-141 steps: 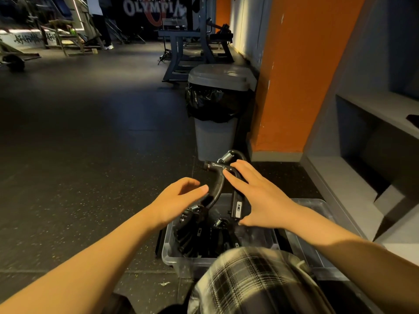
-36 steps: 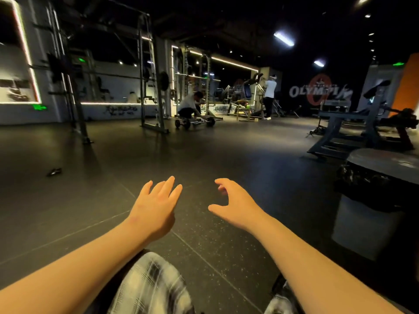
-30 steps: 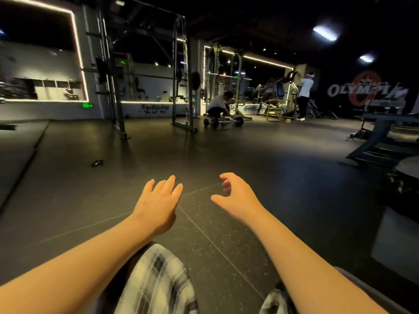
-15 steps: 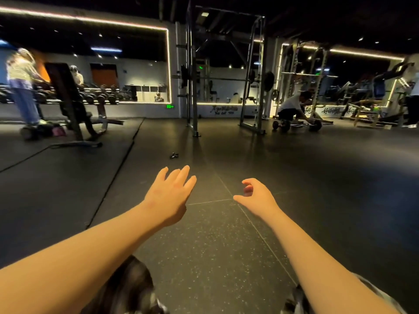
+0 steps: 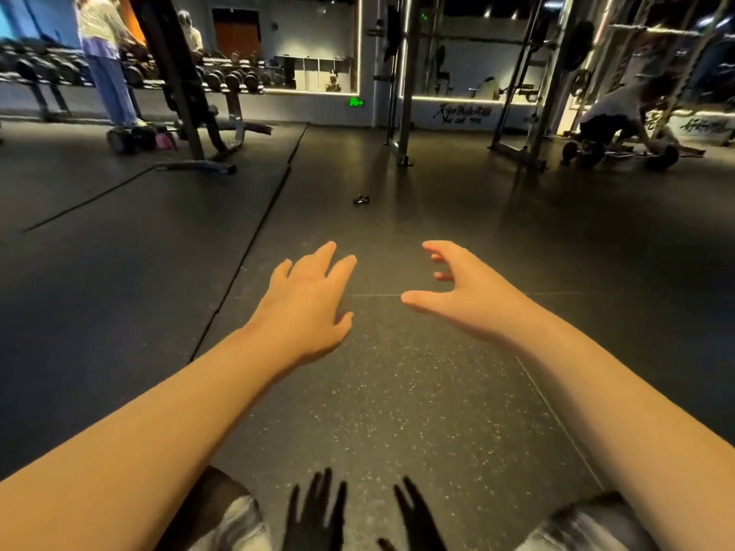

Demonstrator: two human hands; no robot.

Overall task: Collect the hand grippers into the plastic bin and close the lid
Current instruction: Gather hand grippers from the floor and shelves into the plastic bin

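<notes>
Small item (image 5: 361,199) on floor (image 5: 397,411) — before rack (image 5: 402,93)

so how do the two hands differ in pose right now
The left hand has its fingers straight and close together; the right hand has its fingers bent into a loose claw. The left hand shows its flat back; the right hand is turned, thumb stretched toward the left hand. Both hold nothing, apart, above the floor.

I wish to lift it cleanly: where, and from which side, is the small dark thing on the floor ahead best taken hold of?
Probably from above, across its middle: the dark thing lies low and alone on the floor, with nothing near it. It is too small here to tell its handles or spring.
</notes>
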